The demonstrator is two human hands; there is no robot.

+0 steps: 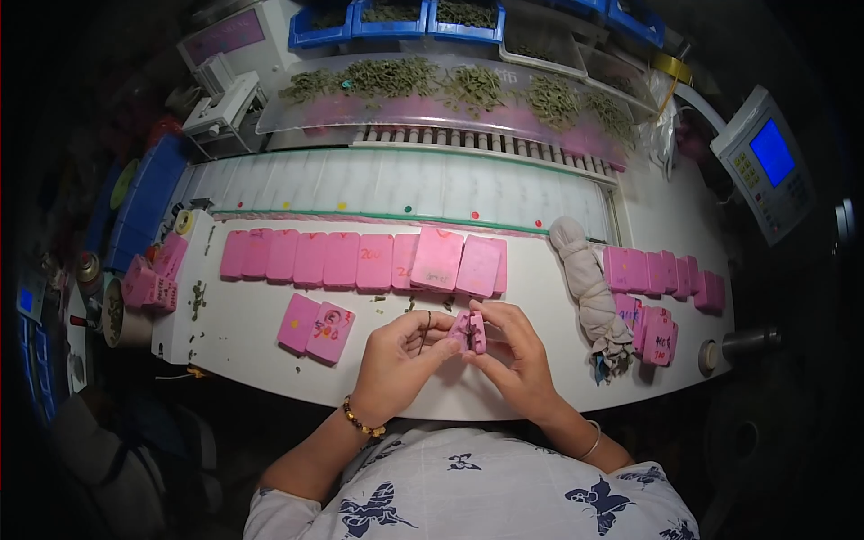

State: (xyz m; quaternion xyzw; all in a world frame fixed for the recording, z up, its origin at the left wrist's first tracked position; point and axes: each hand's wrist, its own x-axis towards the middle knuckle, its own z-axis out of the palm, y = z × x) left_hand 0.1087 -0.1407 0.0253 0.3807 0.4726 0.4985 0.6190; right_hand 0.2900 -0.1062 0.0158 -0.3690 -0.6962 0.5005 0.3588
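Observation:
Close to the near edge of the white table, my left hand [398, 358] and my right hand [517, 358] pinch a pink rubber mould [468, 332] between thumbs and fingers, one at either side. Its halves look spread apart, with a dark gap between them; what lies inside is too small to make out. To the left of my hands, two pink moulds [315, 328] lie side by side. Beyond them runs a row of pink moulds [309, 260], and a couple at its right end rest on top of others.
A rolled grey cloth [583, 279] separates this row from more pink moulds [652, 270] at right. Behind lies a green-edged conveyor [396, 184]. Green pieces lie heaped on a clear shelf [270, 115], below blue bins [389, 29]. A screened control panel [765, 162] stands far right.

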